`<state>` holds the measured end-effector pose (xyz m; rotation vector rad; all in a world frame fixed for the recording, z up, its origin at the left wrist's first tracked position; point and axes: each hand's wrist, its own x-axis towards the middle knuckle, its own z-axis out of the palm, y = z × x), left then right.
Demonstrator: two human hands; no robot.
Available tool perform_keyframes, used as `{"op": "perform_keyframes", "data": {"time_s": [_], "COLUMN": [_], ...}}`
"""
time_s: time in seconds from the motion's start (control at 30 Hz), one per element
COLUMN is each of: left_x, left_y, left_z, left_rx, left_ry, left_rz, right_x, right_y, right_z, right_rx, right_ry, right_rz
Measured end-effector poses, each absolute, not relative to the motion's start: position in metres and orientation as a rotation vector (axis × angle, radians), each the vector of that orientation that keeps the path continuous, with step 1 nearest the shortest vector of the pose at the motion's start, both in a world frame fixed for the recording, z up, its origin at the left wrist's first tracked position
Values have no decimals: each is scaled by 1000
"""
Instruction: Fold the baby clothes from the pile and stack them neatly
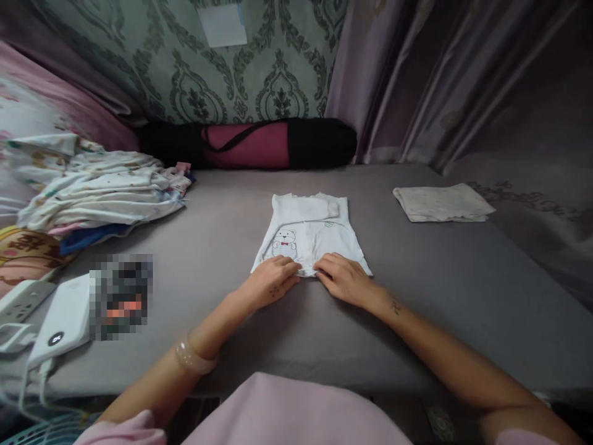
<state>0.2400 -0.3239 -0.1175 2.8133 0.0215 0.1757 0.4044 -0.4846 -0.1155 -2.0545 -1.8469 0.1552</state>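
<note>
A small white garment [308, 232] with a bear print lies flat in the middle of the grey surface, its sleeves folded across the upper part. My left hand [275, 279] is closed on its near edge, left of centre, with thumb and fingers pinched together. Just to the right, my right hand [341, 278] pinches the same near edge, a small gap from the left one. The fingertips of both hands rest at the hem.
Piled clothes [115, 185] lie at the left, above a white power bank [65, 318] and a power strip [23, 300]. A folded cloth [442, 203] sits at the right. A black and red long bag [252, 145] lies along the back wall.
</note>
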Motion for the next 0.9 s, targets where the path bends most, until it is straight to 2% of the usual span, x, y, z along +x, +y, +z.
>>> {"op": "perform_keyframes", "data": {"time_s": [0.13,0.3,0.37,0.5,0.6,0.9], "left_x": [232,224,218,196,182,188], "left_y": [-323,-316,-306,-272,-248,-235], "left_z": [-115,-113,-117,-129,-137,-134], "left_rx": [2779,2680,2648,2695,2719,2651], "left_ry": [-49,-56,79,302,283,145], "left_rz": [139,168,240,305,239,141], "right_x": [399,399,412,458,481,478], "right_y": [-481,-493,-501,-520,-534,-534], "right_z": [-119,-109,-104,-104,-110,-125], "right_rx": [-2151,-1880,-1844,-2274,-2590,-2485], "right_ry": [-1519,-1929,-1873,-1292,-1074,-1053], "right_rz": [195,304,347,173,237,395]}}
